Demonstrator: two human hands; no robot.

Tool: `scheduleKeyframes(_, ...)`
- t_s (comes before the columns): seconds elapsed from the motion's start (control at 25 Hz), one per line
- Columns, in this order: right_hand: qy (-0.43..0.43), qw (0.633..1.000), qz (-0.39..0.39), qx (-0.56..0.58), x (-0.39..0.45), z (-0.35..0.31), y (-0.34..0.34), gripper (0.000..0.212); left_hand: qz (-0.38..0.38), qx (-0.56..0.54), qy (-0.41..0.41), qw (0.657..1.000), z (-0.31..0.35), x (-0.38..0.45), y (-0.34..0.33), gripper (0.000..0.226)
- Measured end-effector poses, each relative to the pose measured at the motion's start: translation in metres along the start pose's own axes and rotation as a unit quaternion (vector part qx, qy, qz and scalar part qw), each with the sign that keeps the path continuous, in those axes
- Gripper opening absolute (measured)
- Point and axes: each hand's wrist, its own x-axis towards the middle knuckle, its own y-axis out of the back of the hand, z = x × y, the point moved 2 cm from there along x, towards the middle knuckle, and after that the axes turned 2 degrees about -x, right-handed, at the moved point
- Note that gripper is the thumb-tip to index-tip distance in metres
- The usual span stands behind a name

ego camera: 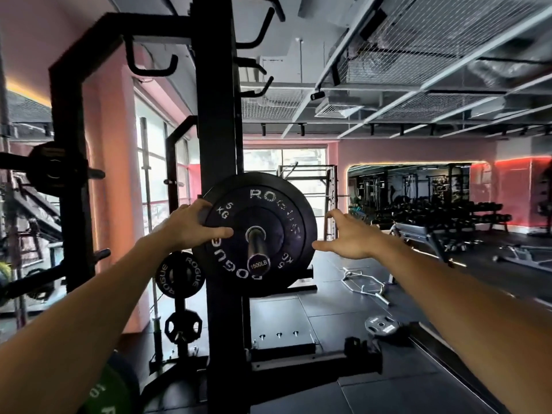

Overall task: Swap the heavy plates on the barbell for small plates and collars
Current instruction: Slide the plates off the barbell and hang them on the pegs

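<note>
I am looking at the 5 kg plate (257, 234) sitting on the barbell sleeve (257, 240) beside the rack upright (216, 144). My left hand (191, 227) is gripping its left rim, thumb on the face, to steady it. My right hand (348, 234) is hovering just beside the right rim, fingers apart, touching nothing.

The plate (257, 231) looks like matt black rubber with worn white lettering; through its hub, the sleeve (256, 243) is smooth, glossy metal. Behind it, the rack (216, 115) is matt black metal.
</note>
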Motion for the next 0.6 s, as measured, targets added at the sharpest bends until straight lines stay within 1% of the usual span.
scheduleKeyframes(0.08, -0.004, 1.0, 0.001, 0.018, 0.019, 0.011, -0.005, 0.09, 0.007, 0.018, 0.014, 1.0, -0.009, 0.017, -0.007, 0.116)
scheduleKeyframes(0.16, -0.003, 0.999, 0.0, 0.038, 0.042, 0.018, -0.011, 0.092, 0.015, 0.028, 0.029, 0.999, -0.021, 0.034, -0.015, 0.127)
scheduleKeyframes(0.28, -0.007, 0.999, -0.001, 0.053, 0.079, 0.026, -0.026, 0.098, 0.028, 0.028, 0.045, 0.998, -0.038, 0.059, -0.027, 0.127)
scheduleKeyframes(0.4, -0.018, 0.999, 0.011, 0.047, 0.128, 0.028, -0.047, 0.113, 0.028, 0.018, 0.034, 0.999, -0.056, 0.099, -0.048, 0.133)
scheduleKeyframes(0.52, -0.022, 0.998, 0.029, 0.046, 0.186, 0.029, -0.066, 0.123, 0.024, 0.016, 0.021, 0.999, -0.079, 0.147, -0.071, 0.131)
scheduleKeyframes(0.6, -0.027, 0.998, 0.035, 0.055, 0.218, 0.03, -0.074, 0.13, 0.037, 0.018, 0.049, 0.998, -0.094, 0.175, -0.08, 0.147)
